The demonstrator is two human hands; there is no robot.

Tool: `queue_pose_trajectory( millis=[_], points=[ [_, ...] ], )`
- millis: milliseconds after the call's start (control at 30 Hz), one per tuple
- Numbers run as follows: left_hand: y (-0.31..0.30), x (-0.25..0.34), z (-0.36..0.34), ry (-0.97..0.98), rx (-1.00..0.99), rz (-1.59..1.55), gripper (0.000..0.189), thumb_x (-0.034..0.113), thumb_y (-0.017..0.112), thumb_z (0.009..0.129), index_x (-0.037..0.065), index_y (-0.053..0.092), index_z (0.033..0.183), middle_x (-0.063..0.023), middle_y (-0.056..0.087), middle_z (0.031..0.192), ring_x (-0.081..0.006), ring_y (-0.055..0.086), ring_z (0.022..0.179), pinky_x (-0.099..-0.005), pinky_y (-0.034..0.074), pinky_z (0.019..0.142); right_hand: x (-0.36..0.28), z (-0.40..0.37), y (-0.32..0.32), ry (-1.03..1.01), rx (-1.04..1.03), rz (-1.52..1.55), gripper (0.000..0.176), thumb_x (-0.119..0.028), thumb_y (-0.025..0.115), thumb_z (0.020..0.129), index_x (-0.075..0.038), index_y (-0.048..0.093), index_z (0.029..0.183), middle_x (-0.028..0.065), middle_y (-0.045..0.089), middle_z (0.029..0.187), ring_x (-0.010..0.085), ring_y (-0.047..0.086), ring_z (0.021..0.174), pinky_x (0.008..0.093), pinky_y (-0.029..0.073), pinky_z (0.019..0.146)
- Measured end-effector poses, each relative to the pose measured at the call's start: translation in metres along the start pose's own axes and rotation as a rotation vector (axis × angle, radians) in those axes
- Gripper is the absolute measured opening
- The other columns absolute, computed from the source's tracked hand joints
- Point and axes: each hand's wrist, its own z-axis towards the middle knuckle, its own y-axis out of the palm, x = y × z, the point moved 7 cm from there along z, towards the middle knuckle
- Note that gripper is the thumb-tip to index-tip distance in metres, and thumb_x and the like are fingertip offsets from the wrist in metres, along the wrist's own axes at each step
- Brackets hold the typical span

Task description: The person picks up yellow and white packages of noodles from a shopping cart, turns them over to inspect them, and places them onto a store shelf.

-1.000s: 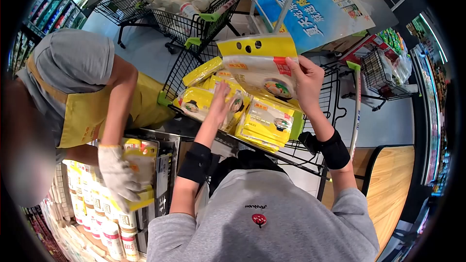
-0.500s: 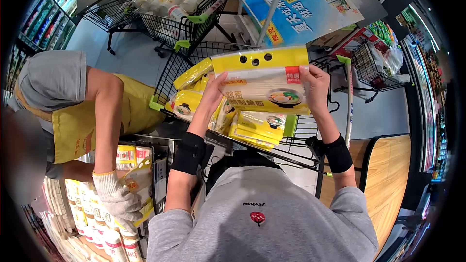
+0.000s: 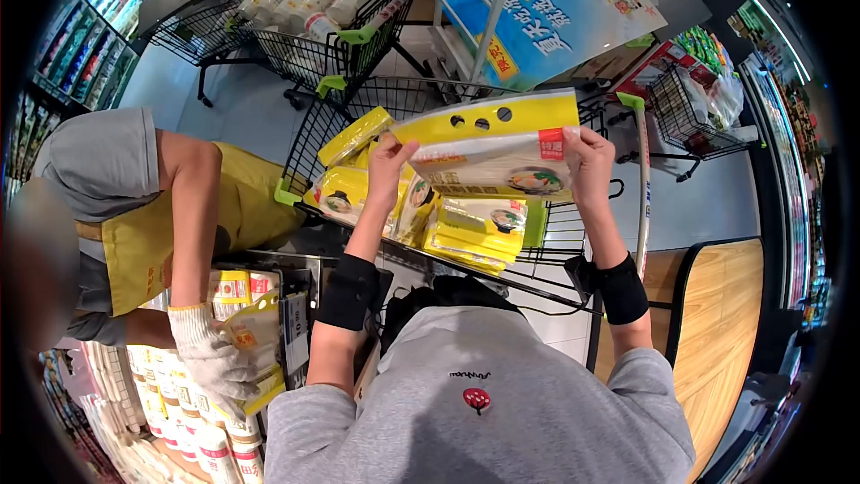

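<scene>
A yellow-and-white pack of dried noodles (image 3: 488, 151) is stretched between my hands above a shopping cart (image 3: 285, 193). My left hand (image 3: 391, 168) pinches its left edge, and my right hand (image 3: 589, 161) grips the right edge. Three round holes run along the pack's yellow top strip, and a noodle bowl is printed low on its front. Below it in the cart lie several similar noodle packs (image 3: 470, 231), piled flat or leaning. Part of the pile is covered by the held pack and my left forearm.
On the left, a co-worker in a yellow apron (image 3: 134, 255) has a gloved hand (image 3: 215, 358) on a noodle pack at the stocked shelf. Another cart (image 3: 305, 54) holds white cylindrical packs. A blue poster board (image 3: 546, 27) stands ahead; a wooden panel (image 3: 717, 323) stands at right.
The noodle pack has shifted slightly right and tilted, its front now more foreshortened. Both my hands keep hold of it. The co-worker's gloved hand has barely moved.
</scene>
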Motion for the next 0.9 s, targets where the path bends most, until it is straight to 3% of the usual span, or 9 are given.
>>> queue_pose_trajectory(
  millis=[100, 167, 300, 333, 467, 567, 700, 800, 900],
  points=[
    [0.013, 0.032, 0.004, 0.166, -0.018, 0.066, 0.012, 0.009, 0.064, 0.079, 0.0, 0.06, 0.086, 0.0025, 0.055, 0.077, -0.0038, 0.046, 0.07, -0.019, 0.036, 0.067, -0.013, -0.003, -0.005, -0.045, 0.08, 0.131, 0.015, -0.01, 0.06, 0.079, 0.005, 0.061, 0.075, 0.0015, 0.059, 0.07, 0.0061, 0.049, 0.061, 0.0195, 0.037, 0.059],
    [0.021, 0.054, 0.005, 0.277, -0.025, 0.078, 0.013, 0.009, 0.063, 0.079, 0.0, 0.059, 0.088, 0.0029, 0.054, 0.078, -0.0033, 0.044, 0.07, -0.019, 0.035, 0.065, -0.02, -0.004, -0.004, -0.059, 0.032, 0.199, 0.015, -0.009, 0.06, 0.08, 0.005, 0.062, 0.081, 0.003, 0.06, 0.076, 0.0069, 0.051, 0.066, 0.0199, 0.038, 0.063],
    [0.021, 0.038, 0.004, 0.048, -0.09, 0.043, 0.025, 0.015, 0.06, 0.083, 0.003, 0.055, 0.104, -0.0003, 0.057, 0.096, -0.0074, 0.051, 0.087, -0.0219, 0.038, 0.078, -0.028, -0.006, 0.005, -0.066, 0.002, 0.264, 0.014, -0.008, 0.058, 0.081, 0.005, 0.062, 0.084, 0.0035, 0.061, 0.079, 0.0077, 0.054, 0.07, 0.02, 0.039, 0.066],
    [0.026, 0.033, -0.008, 0.075, -0.075, 0.003, 0.028, 0.016, 0.059, 0.084, 0.003, 0.053, 0.108, -0.0029, 0.057, 0.103, -0.0096, 0.051, 0.095, -0.0242, 0.037, 0.083, -0.027, -0.006, 0.006, -0.06, 0.002, 0.265, 0.014, -0.008, 0.058, 0.081, 0.005, 0.061, 0.084, 0.0036, 0.061, 0.079, 0.0077, 0.054, 0.07, 0.0199, 0.039, 0.066],
    [0.021, -0.009, -0.009, 0.04, -0.075, -0.005, 0.024, 0.017, 0.059, 0.084, 0.001, 0.055, 0.102, -0.0032, 0.059, 0.095, -0.0083, 0.053, 0.086, -0.0223, 0.04, 0.077, -0.004, -0.009, 0.005, -0.03, -0.01, 0.167, 0.013, -0.007, 0.059, 0.08, 0.005, 0.061, 0.083, 0.0045, 0.062, 0.079, 0.0078, 0.054, 0.067, 0.0205, 0.04, 0.064],
    [0.025, -0.007, -0.015, -0.058, -0.009, -0.016, 0.021, 0.018, 0.059, 0.084, 0.001, 0.056, 0.097, -0.0018, 0.059, 0.088, -0.0068, 0.053, 0.08, -0.0215, 0.041, 0.072, 0.007, -0.007, -0.007, 0.027, 0.05, 0.176, 0.013, -0.006, 0.058, 0.081, 0.006, 0.062, 0.084, 0.0046, 0.062, 0.079, 0.0078, 0.054, 0.067, 0.0208, 0.041, 0.064],
    [0.038, 0.02, -0.024, 0.018, 0.036, 0.007, 0.018, 0.017, 0.06, 0.083, 0.0, 0.053, 0.079, 0.0023, 0.048, 0.067, -0.0047, 0.043, 0.062, -0.0216, 0.036, 0.057, 0.011, -0.002, -0.023, 0.047, 0.056, 0.143, 0.015, -0.008, 0.059, 0.08, 0.006, 0.062, 0.084, 0.0057, 0.062, 0.079, 0.008, 0.054, 0.066, 0.0203, 0.041, 0.063],
    [0.031, 0.021, -0.016, 0.139, 0.082, 0.251, 0.024, 0.016, 0.061, 0.081, 0.001, 0.047, 0.069, 0.003, 0.041, 0.06, -0.0052, 0.033, 0.056, -0.0227, 0.03, 0.05, 0.038, 0.002, -0.036, 0.137, 0.084, 0.048, 0.016, -0.01, 0.06, 0.079, 0.006, 0.063, 0.081, 0.0046, 0.062, 0.075, 0.0078, 0.054, 0.062, 0.0199, 0.041, 0.059],
    [0.028, 0.028, -0.021, 0.162, 0.13, 0.271, 0.029, 0.016, 0.062, 0.08, 0.001, 0.043, 0.064, 0.0028, 0.037, 0.057, -0.0057, 0.029, 0.055, -0.0239, 0.027, 0.048, 0.047, 0.004, -0.031, 0.153, 0.097, -0.013, 0.016, -0.01, 0.061, 0.079, 0.006, 0.063, 0.077, 0.0034, 0.061, 0.071, 0.0064, 0.051, 0.059, 0.0204, 0.038, 0.055]
  ],
)
